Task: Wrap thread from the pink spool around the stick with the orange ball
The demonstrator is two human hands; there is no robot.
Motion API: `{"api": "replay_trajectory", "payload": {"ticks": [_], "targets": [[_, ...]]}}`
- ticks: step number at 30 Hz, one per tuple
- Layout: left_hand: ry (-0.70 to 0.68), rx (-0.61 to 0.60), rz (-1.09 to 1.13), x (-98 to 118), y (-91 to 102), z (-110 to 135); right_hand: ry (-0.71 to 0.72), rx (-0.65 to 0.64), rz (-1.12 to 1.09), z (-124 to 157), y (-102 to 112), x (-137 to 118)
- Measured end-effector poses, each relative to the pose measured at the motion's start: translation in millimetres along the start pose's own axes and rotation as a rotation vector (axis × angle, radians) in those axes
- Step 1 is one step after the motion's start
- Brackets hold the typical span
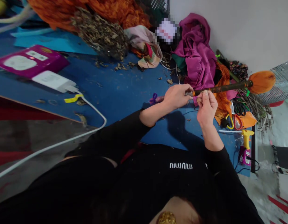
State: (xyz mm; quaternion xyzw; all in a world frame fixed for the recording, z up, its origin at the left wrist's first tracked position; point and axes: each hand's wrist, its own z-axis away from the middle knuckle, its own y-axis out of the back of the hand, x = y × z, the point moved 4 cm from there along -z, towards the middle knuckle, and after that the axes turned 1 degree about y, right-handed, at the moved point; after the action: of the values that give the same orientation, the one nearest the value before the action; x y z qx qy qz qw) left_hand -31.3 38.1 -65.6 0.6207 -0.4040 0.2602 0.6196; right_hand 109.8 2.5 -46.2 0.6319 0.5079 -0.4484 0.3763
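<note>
My left hand (177, 95) is closed around a dark wrapped stick (224, 88), held level above the blue table (125, 84). An orange cloth-like bulb (262, 82) tops the stick's right end, and a small purple bow (153, 98) shows near the left end. Bands of orange and grey winding run along the shaft. Just right of my left hand, my right hand (207, 107) pinches thumb and fingers together beside the stick; what lies between the fingertips is too small to name.
Magenta cloth (199, 59), dried plant bits (100, 32) and orange fabric (116, 11) are heaped at the back. A yellow glue gun (246, 138) and scissors (237, 122) lie at right. At left, a purple power block (32, 60) holds a white charger (54, 81), whose cable (97, 114) crosses the table edge.
</note>
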Motion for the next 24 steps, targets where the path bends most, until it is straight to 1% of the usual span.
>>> {"api": "replay_trajectory", "payload": {"ticks": [2,4,6,7,10,13,15,18,24], "targets": [[0.002,-0.022,-0.031,0.4,0.5,0.0,0.077,-0.079,0.054,-4.3,3.1,-3.1],[0.006,-0.049,-0.059,1.1,0.5,0.4,0.184,-0.147,0.137,-9.4,8.2,-9.2],[0.016,-0.066,-0.075,1.8,0.2,0.7,0.270,-0.179,0.221,-14.1,14.0,-15.9],[0.023,-0.073,-0.076,1.9,-0.1,0.9,0.290,-0.190,0.245,-16.1,16.3,-18.5],[0.043,-0.086,-0.088,2.3,-1.2,1.5,0.270,-0.222,0.230,-20.9,19.6,-21.0],[0.054,-0.097,-0.130,3.3,-2.1,2.5,0.219,-0.241,0.207,-24.7,19.0,-16.0],[0.057,-0.104,-0.151,4.4,-2.5,3.3,0.214,-0.245,0.231,-27.5,18.5,-10.5],[0.054,-0.124,-0.185,6.2,-3.8,4.3,0.240,-0.273,0.256,-31.3,18.2,-2.9],[0.044,-0.161,-0.302,9.7,-5.9,6.8,0.329,-0.369,0.249,-34.1,18.1,4.9]]}}
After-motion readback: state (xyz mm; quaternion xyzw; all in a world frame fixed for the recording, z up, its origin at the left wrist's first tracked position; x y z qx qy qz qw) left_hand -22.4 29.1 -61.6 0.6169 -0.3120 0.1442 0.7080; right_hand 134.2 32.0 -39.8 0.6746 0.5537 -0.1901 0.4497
